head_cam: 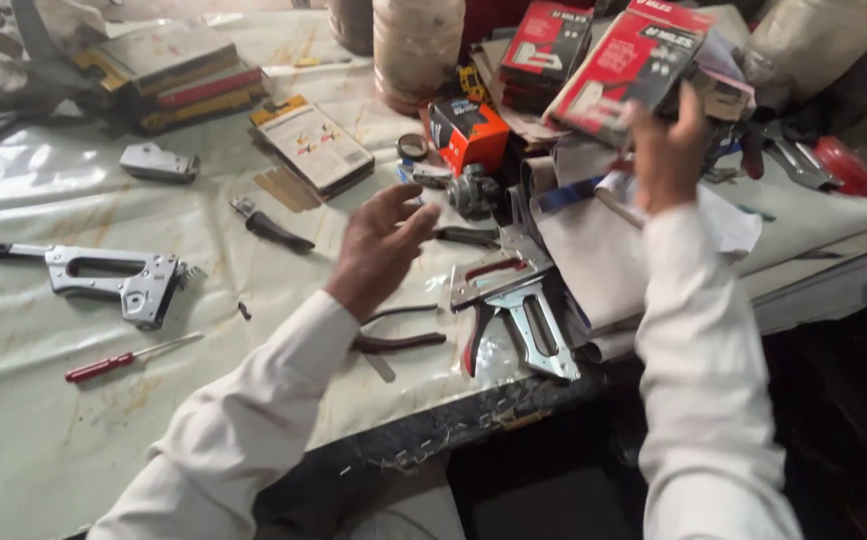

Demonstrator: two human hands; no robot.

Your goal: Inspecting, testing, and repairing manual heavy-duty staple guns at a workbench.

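Overhead, two white-sleeved hands work above a cluttered bench (pixel 33 420) of staple guns and hand tools.

Raised at the far side, the right hand (pixel 665 150) is closed on the lower edge of a red-and-black carded package (pixel 628 65), lifting it off a pile of similar packs. Nearer, the left hand (pixel 378 250) hovers empty, fingers loosely spread, touching nothing. Just right of it, between both hands, lies a red-handled staple gun (pixel 513 310); pliers (pixel 398 342) rest close beneath its wrist. Well off to its left sit a grey staple gun (pixel 118 280) and a red-handled screwdriver (pixel 113 365). An orange box (pixel 468 132) stands just beyond its fingertips.
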